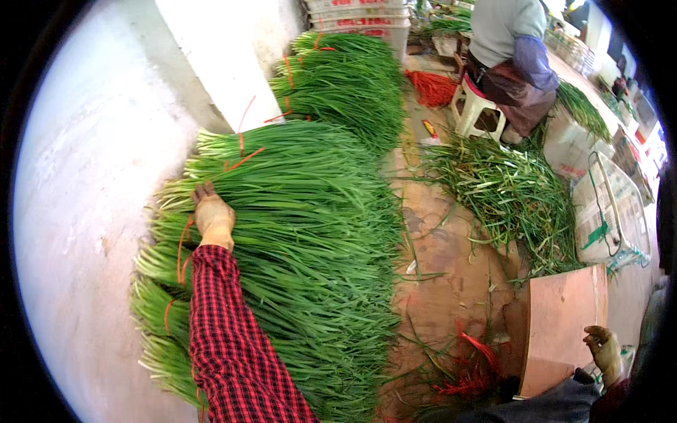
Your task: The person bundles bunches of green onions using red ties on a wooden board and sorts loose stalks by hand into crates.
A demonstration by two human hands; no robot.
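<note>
My left hand [212, 214], in a red and black checked sleeve, is closed over the pale stem end of a bundle of garlic chives [296, 206]. Its fingertips are partly sunk among the stems. This bundle lies in a long row of tied green bundles [317, 296], with stems toward the wall and leaf tips to the right. Red ties [183, 248] circle several of them. My right hand [604, 353] hovers at lower right, near my dark-clothed leg [550, 399]. Its fingers are bent and apart, and nothing shows in them.
A wooden board [566, 322] stands beside my leg. Loose leaves [508, 195] and red ties [473, 365] litter the floor [449, 264]. A person [508, 58] sits on a white stool [478, 113]. White crates [365, 21] are stacked behind the bundles, and a white basket [608, 211] leans at right.
</note>
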